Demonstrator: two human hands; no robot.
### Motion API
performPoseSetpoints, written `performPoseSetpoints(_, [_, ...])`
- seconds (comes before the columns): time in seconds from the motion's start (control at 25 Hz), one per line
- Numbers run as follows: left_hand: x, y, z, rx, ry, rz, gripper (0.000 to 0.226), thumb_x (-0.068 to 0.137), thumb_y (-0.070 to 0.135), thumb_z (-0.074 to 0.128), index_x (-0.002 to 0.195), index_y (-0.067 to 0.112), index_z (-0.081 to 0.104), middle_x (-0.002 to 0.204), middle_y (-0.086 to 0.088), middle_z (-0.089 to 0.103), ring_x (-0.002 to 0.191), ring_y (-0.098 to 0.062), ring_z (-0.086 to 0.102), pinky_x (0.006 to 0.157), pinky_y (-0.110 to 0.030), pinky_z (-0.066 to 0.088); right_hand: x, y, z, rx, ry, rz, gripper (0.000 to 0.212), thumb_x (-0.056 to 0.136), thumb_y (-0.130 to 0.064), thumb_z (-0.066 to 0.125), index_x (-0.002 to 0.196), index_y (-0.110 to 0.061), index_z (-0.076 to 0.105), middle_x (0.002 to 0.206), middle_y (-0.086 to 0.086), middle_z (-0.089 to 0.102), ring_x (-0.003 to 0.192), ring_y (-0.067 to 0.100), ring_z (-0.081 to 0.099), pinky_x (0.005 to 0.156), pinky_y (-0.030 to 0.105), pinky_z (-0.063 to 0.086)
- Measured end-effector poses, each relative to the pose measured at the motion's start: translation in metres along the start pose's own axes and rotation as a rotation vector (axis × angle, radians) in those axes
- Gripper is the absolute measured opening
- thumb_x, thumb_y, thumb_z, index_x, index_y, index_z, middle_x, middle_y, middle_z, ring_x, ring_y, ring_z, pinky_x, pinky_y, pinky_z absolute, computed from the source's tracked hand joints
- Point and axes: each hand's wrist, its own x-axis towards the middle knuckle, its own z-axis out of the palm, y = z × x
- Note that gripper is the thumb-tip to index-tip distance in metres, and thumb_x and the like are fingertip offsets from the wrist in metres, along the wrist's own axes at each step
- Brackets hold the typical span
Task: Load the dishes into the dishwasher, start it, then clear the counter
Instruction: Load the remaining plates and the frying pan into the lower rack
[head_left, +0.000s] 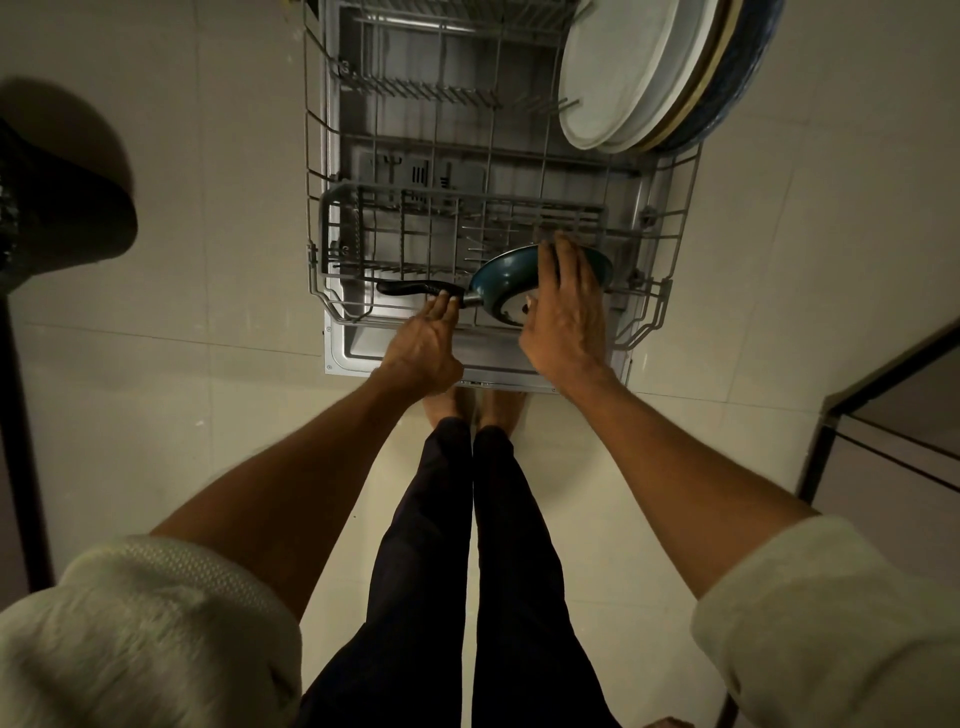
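Note:
A small teal frying pan (501, 280) with a black handle (415, 287) stands on its edge in the near right part of the pulled-out lower dishwasher rack (317, 291), handle pointing left. My right hand (569, 312) lies over the pan's rim and back with fingers extended. My left hand (423, 343) touches the handle near the pan with its fingertips. Several large plates (628, 67) stand upright at the rack's far right.
The open dishwasher door (405, 364) lies flat under the rack, just in front of my bare feet. A dark metal-framed table (893, 415) stands at the right. A black lamp-like object and pole (52, 208) stand at the left on the tiled floor.

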Motion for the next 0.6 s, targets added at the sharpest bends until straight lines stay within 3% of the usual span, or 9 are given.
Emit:
performPoseSetpoints(0.12, [-0.011,0.007,0.013,-0.002,0.079,0.044,0.082,0.088,0.007,0.054,0.158,0.009,0.011,0.166,-0.012,0.01,0.153,-0.024,0.01,0.124,-0.035,0.016,-0.03,-0.001,0.015,0.06,0.078,-0.03,0.063,0.077,-0.004,0.075,0.136,-0.007,0.051,0.134,0.016,0.05,0.122,0.03,0.05,0.101,0.04,0.049])
performPoseSetpoints(0.28, [-0.013,0.01,0.024,0.08,0.112,0.067,0.074,0.096,0.012,0.049,0.158,0.009,0.009,0.166,-0.012,0.007,0.154,-0.025,0.005,0.123,-0.033,0.006,-0.046,-0.003,0.034,0.056,-0.223,-0.082,0.056,0.092,-0.014,0.065,0.144,-0.013,0.045,0.136,0.009,0.05,0.125,0.024,0.046,0.106,0.036,0.043])
performPoseSetpoints(0.4, [-0.008,0.004,0.029,0.075,0.189,0.078,0.065,0.098,0.005,0.049,0.156,0.011,0.02,0.163,-0.012,0.021,0.151,-0.027,0.02,0.121,-0.037,0.023,-0.037,-0.008,0.042,0.07,-0.201,-0.044,0.044,0.096,-0.013,0.059,0.14,-0.014,0.052,0.136,0.009,0.052,0.126,0.024,0.047,0.104,0.037,0.044])
performPoseSetpoints(0.44, [-0.004,0.001,0.03,0.057,0.211,0.094,0.06,0.098,0.003,0.049,0.153,0.012,0.03,0.157,-0.014,0.034,0.145,-0.028,0.034,0.115,-0.038,0.036,-0.031,-0.009,0.042,0.07,-0.19,-0.027,0.039,0.096,-0.011,0.06,0.135,-0.013,0.056,0.133,0.009,0.055,0.124,0.024,0.049,0.102,0.037,0.045])
performPoseSetpoints(0.52, [0.005,-0.003,0.027,0.049,0.227,0.106,0.039,0.1,0.007,0.046,0.139,0.015,0.048,0.127,-0.014,0.06,0.107,-0.024,0.062,0.085,-0.031,0.054,-0.02,-0.006,0.042,0.053,-0.184,-0.035,0.031,0.094,-0.006,0.061,0.124,-0.011,0.065,0.123,0.011,0.061,0.116,0.025,0.054,0.094,0.036,0.049])
performPoseSetpoints(0.6, [0.011,-0.005,0.019,0.058,0.203,0.083,0.027,0.102,0.014,0.044,0.127,0.017,0.055,0.101,-0.008,0.062,0.08,-0.017,0.06,0.068,-0.03,0.053,-0.014,0.001,0.041,0.02,-0.193,-0.098,0.026,0.093,-0.004,0.062,0.117,-0.009,0.07,0.114,0.012,0.065,0.108,0.025,0.057,0.085,0.033,0.05])
